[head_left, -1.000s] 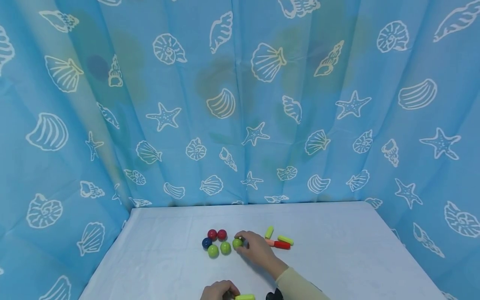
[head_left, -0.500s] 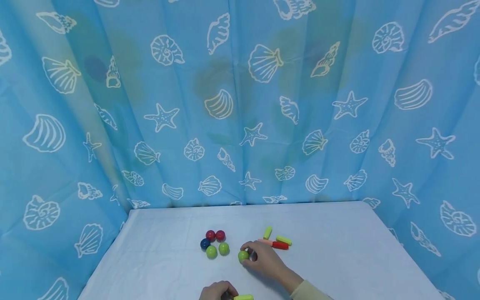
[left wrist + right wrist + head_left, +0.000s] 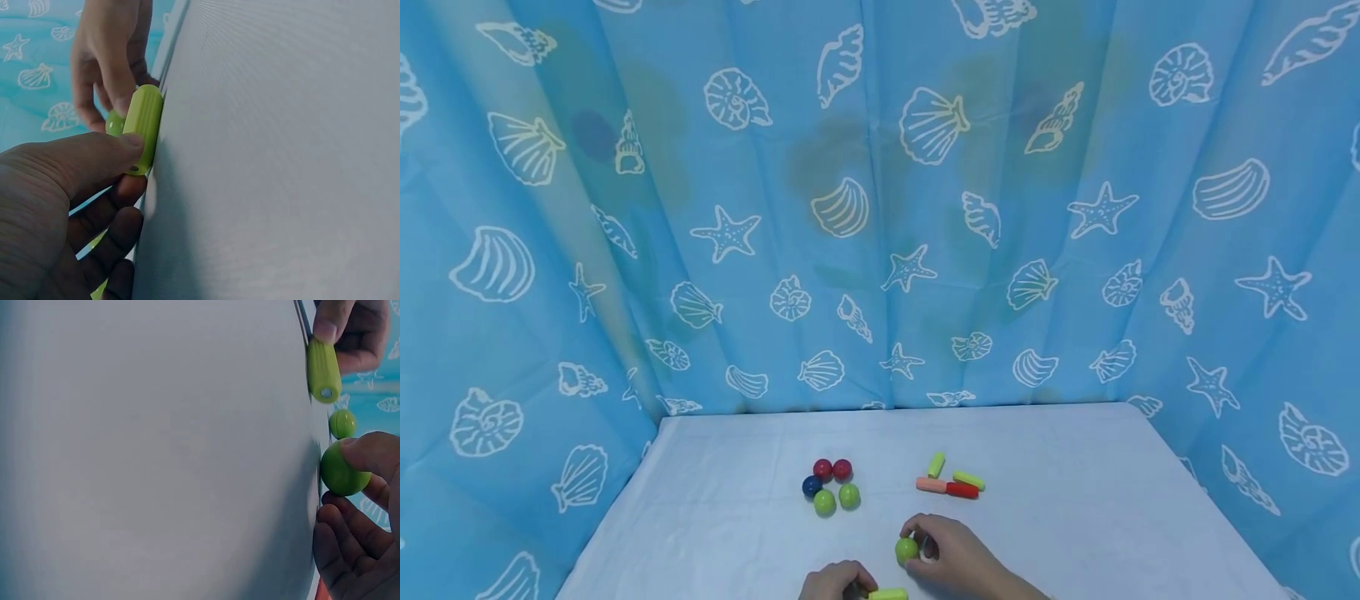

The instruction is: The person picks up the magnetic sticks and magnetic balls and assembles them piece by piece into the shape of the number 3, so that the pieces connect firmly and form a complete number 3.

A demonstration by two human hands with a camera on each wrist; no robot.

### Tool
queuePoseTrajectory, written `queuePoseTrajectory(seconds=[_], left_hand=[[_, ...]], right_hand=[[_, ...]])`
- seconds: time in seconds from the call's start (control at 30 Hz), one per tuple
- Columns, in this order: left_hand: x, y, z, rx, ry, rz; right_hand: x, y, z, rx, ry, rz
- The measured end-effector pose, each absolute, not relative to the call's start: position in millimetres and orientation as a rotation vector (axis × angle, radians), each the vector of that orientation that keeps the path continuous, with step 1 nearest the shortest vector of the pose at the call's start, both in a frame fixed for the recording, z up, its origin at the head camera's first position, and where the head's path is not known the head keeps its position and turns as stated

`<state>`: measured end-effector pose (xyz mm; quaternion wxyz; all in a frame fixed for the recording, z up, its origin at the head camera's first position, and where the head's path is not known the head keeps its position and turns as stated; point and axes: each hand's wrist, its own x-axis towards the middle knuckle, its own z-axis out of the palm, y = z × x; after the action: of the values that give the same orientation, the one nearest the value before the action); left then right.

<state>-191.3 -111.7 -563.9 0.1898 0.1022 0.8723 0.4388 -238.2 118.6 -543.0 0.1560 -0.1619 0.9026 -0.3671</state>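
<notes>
Near the table's front edge my left hand (image 3: 837, 580) pinches a yellow-green ribbed stick (image 3: 888, 594); in the left wrist view the thumb lies on the stick (image 3: 142, 119). Up and to the right of it, my right hand (image 3: 958, 557) grips a green ball (image 3: 907, 550) between thumb and fingers, close to the tabletop. The right wrist view has the thumb over this ball (image 3: 344, 470), with the stick (image 3: 324, 372) in the left hand beyond it. Ball and stick are apart.
Farther back on the white table (image 3: 722, 500) sit two red balls (image 3: 823, 470), a dark blue ball (image 3: 812, 487) and two green balls (image 3: 824, 502). Right of them lie two yellow-green sticks (image 3: 968, 480), a pink one (image 3: 931, 484) and a red one (image 3: 962, 490). A blue curtain (image 3: 880, 208) stands behind.
My right hand has brought the green ball from beside the other balls toward the front and right, nearer my left hand. The left hand keeps its hold on the stick, nearly still.
</notes>
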Motion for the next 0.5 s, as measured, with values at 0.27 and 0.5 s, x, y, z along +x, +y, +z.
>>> queuePoseTrajectory(seconds=[0.27,0.5], left_hand=[[-189,-111,-564,0.306,2.461,1.240],[-188,-110,-564,0.291,2.476,1.239]], right_hand=[[-220,128,-539,-0.430,2.522,-1.066],[-211,133,-541,-0.416,2.481,-1.065]])
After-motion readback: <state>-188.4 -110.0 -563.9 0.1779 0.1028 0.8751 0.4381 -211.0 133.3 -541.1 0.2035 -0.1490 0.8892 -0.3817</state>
